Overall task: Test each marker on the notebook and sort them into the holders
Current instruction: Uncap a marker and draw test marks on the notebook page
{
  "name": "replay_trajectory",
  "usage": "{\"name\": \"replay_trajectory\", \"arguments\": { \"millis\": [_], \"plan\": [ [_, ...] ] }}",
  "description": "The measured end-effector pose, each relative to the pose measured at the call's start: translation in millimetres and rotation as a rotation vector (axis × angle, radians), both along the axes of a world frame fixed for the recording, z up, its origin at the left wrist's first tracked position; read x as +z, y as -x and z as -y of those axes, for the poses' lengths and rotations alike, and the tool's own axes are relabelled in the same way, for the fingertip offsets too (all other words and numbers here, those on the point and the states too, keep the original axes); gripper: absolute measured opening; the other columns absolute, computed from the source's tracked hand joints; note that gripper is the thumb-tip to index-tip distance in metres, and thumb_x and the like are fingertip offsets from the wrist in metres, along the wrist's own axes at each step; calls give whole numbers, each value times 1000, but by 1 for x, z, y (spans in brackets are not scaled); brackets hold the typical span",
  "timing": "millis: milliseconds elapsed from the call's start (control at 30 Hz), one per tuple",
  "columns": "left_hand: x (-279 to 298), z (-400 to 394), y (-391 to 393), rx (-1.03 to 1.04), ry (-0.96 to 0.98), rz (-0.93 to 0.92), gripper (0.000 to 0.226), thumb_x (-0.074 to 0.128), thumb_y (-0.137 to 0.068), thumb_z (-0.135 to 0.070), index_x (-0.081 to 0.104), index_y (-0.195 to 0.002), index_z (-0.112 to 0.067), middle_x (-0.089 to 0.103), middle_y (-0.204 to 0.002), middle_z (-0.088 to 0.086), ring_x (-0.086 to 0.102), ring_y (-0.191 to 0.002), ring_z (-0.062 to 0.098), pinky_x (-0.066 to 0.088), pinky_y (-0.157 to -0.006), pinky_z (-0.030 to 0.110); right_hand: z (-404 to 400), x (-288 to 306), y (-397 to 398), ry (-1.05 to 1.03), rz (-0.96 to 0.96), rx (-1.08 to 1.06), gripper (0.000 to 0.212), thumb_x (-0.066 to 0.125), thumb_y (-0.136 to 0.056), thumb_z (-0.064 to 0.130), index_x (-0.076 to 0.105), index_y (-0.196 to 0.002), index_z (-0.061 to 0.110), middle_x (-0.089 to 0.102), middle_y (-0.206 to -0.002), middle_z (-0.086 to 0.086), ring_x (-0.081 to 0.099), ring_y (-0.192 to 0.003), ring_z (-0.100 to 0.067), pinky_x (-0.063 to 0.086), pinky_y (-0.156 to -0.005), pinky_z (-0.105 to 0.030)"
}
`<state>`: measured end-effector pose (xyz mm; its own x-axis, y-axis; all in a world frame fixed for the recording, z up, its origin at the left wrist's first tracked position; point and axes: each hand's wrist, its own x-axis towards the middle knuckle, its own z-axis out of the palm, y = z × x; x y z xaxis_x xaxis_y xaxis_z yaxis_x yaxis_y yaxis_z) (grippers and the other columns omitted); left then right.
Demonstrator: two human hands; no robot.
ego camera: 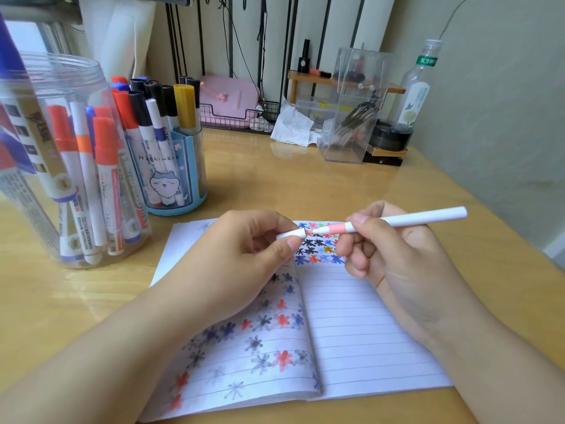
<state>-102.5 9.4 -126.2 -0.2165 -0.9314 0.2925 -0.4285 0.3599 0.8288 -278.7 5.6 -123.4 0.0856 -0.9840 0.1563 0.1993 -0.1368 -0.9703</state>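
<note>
Presently, item one: marker (406, 221), white barrel with a pink band near the tip, held in our right hand (394, 255). Long axis runs nearly level, tail out to our right and slightly up, tip pointing left toward the cap. Grip: fingers and thumb curled round the barrel just behind the pink band.

Item two: cap (292, 234), white, pinched between thumb and fingers of our left hand (244, 258). Its open end faces right, in line with the marker tip; the two are just beside one another, whether touching we cannot tell.

Both hands hover above the upper part of the open notebook (351, 325), wrists low, palms turned inward toward each other. Asterisk test marks fill the left page and a band along the top of the right page; lined space below is unmarked.

Item three: holders, well apart to our left — clear jar (61, 75) and blue cup (189, 179), both stocked with markers. Our left hand is the nearer to them.
</note>
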Motion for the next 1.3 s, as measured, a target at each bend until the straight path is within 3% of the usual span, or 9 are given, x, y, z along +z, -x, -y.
{"name": "replay_trajectory", "arguments": {
  "millis": [233,500,633,733,867,967,1067,1167,1300],
  "plan": [
    [-2,-1,0,-34,41,47,13,57,-87,-30,66,-80,-23,52,-56,-15,42,-50,2,33,-50,11,-3,-2,-3,-11,-55,36,15,65,-84,11,53,-75,9,59,-57,-6,41,-44,-9,36,-44,-17],
    [1,-5,-3,-39,275,135,20,53,-87,-33,66,-78,-21,55,-62,-8,44,-49,-1,30,-49,7,-11,2,-9,-96,91,115,10,61,-72,16,56,-72,8,59,-59,-9,48,-47,-6,41,-44,-16],
    [-2,-1,-1,12,273,221,23,48,-85,-38,65,-82,-24,57,-63,-4,51,-61,11,40,-58,22,-9,1,-10,-164,75,100,14,61,-72,20,64,-74,6,62,-60,-8,49,-48,-6,43,-46,-15],
    [-1,0,0,111,274,285,18,50,-92,-33,63,-85,-23,53,-63,-8,48,-64,7,35,-58,19,-10,3,-8,-153,-179,19,25,66,-72,32,66,-64,8,57,-53,-3,42,-42,-6,37,-42,-15],
    [15,0,-5,235,270,396,14,48,-94,-24,61,-90,-21,44,-65,-11,39,-65,10,26,-55,21,-11,14,7,325,-820,-271,18,76,-77,27,59,-73,25,43,-50,8,36,-44,-6,28,-45,-13],
    [32,-11,-13,233,284,474,19,43,-96,-26,60,-94,-18,53,-81,-5,48,-77,17,33,-64,26,-10,24,-3,578,-1221,-129,28,61,-81,41,59,-109,47,44,-71,18,45,-66,2,40,-64,-18],
    [42,-30,-35,254,327,408,9,46,-93,-27,54,-94,-24,47,-76,-14,48,-76,8,35,-64,22,-7,38,-27,624,-1401,-75,17,51,-93,42,62,-101,31,42,-79,13,43,-76,-4,43,-72,-30],
    [47,-47,-67,355,346,341,6,50,-91,-25,50,-94,-30,47,-72,-17,46,-70,-2,33,-59,16,-7,64,-53,687,-1211,-124,8,60,-90,29,63,-90,21,53,-75,11,51,-72,-13,46,-71,-33],
    [50,-62,-104,461,353,268,10,53,-89,-21,54,-78,-22,54,-67,-9,50,-63,7,34,-54,18,-10,111,-96,727,-767,-236,9,64,-83,14,61,-76,19,62,-61,9,57,-62,-4,46,-61,-15]
  ]
}}
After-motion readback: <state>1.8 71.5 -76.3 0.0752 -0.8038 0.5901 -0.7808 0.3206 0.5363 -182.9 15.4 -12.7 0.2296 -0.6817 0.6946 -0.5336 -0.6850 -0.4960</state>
